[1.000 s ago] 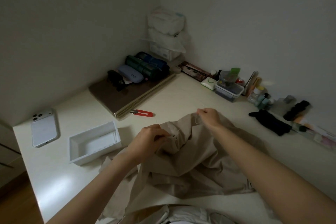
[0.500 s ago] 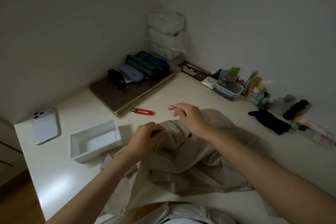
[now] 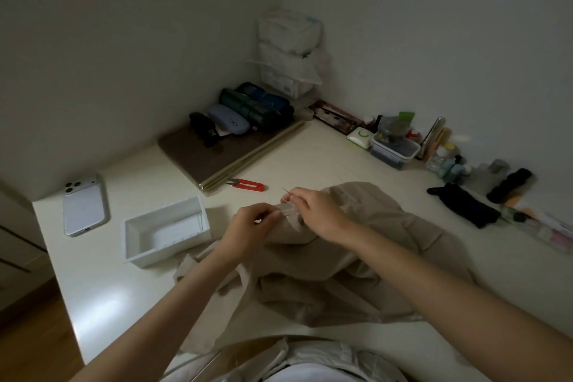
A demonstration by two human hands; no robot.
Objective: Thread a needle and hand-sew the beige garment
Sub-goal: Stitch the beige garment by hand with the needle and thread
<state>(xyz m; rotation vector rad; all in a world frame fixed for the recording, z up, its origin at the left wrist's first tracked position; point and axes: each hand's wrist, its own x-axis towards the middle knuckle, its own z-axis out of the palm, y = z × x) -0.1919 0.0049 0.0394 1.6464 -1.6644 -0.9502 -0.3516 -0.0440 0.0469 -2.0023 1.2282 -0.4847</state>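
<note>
One change: right hand (image 3: pixel 316 211) has dropped toward 7 o'clock, pinching thin metal needle (image 3: pixel 284 190). Left hand (image 3: pixel 254 226) pinches crumpled beige cloth garment (image 3: pixel 356 226), mid cream table (image 3: pixel 310 158). White walls (image 3: pixel 403 25) at 12 o'clock.

Bare forearms (image 3: pixel 434 282) lead to the left hand (image 3: pixel 251 226) and right hand (image 3: pixel 319 214); below the forearms shows a pale, grey-white creased top (image 3: pixel 313 363).
</note>
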